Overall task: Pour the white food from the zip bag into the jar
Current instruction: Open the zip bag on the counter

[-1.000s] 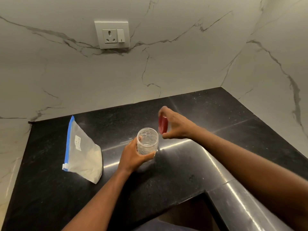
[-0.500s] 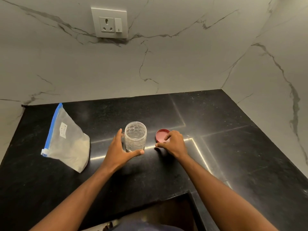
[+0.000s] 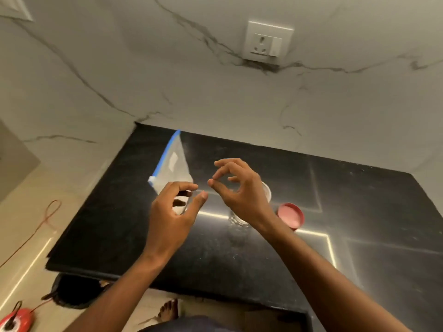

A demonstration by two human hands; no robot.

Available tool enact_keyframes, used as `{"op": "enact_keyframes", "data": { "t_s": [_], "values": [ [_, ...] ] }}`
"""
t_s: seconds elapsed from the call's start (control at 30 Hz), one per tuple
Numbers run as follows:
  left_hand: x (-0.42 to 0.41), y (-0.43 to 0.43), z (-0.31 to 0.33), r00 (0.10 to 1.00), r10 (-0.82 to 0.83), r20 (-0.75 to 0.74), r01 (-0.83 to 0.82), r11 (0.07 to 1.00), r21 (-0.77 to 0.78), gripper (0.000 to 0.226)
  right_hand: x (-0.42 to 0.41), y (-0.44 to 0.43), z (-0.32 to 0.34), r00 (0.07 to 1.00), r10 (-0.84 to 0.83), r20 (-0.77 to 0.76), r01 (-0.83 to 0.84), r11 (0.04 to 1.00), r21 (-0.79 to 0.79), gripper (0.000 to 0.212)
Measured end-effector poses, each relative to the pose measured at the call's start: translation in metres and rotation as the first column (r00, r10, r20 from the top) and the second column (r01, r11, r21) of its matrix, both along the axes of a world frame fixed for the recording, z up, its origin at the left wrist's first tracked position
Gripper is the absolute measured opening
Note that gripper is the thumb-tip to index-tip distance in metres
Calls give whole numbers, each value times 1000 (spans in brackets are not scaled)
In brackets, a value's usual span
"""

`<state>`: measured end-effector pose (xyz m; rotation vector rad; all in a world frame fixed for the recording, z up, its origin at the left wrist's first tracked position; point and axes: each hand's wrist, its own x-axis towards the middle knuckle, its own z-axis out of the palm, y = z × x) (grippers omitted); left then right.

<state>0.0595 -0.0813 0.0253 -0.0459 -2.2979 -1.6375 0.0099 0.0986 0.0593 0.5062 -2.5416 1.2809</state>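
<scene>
Zip bag (image 3: 173,167) near table (image 3: 359,212) left edge, sealed; both hands' fingers curled, empty; open jar (image 3: 266,191) behind right hand (image 3: 242,192), risk: wrist topples it.

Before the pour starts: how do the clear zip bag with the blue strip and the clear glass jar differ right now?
The clear zip bag with the blue strip lies flat on the black counter; the clear glass jar stands upright. The bag holds white food and looks zipped shut; the jar is open, its red lid set beside it. The bag is partly behind the left hand, the jar mostly behind the right hand. Neither is held; both are see-through.
</scene>
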Motion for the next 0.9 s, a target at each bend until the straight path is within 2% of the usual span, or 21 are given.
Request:
{"op": "enact_keyframes", "data": {
  "t_s": [0.1, 0.2, 0.3, 0.4, 0.6, 0.7, 0.9],
  "values": [
    [19, -29, -4, 983, 184, 8, -184, 983, 6, 33, -14, -39, 14, 977, 213, 29, -215, 965, 149, 14],
    [24, -52, -7, 953, 300, 52, -301, 953, 29, 41, -28, -72, 25, 945, 319, 67, -324, 895, 308, 27],
    [17, -60, -5, 950, 294, 99, -299, 954, 29, 50, -40, -92, 35, 894, 436, 101, -424, 754, 502, 39],
    [10, -63, -4, 956, 287, 60, -288, 958, 2, 44, -46, -107, 43, 852, 497, 163, -481, 624, 616, 38],
    [0, -64, -5, 951, 310, -5, -310, 951, -7, 31, -56, -117, 53, 829, 492, 265, -517, 496, 697, 32],
    [-4, -65, -6, 953, 303, -11, -303, 952, -27, 33, -61, -120, 57, 826, 474, 306, -532, 473, 702, 32],
    [-13, -63, -9, 938, 342, -55, -347, 924, -164, 34, -66, -119, 62, 807, 503, 308, -541, 424, 726, 32]
  ]
}}
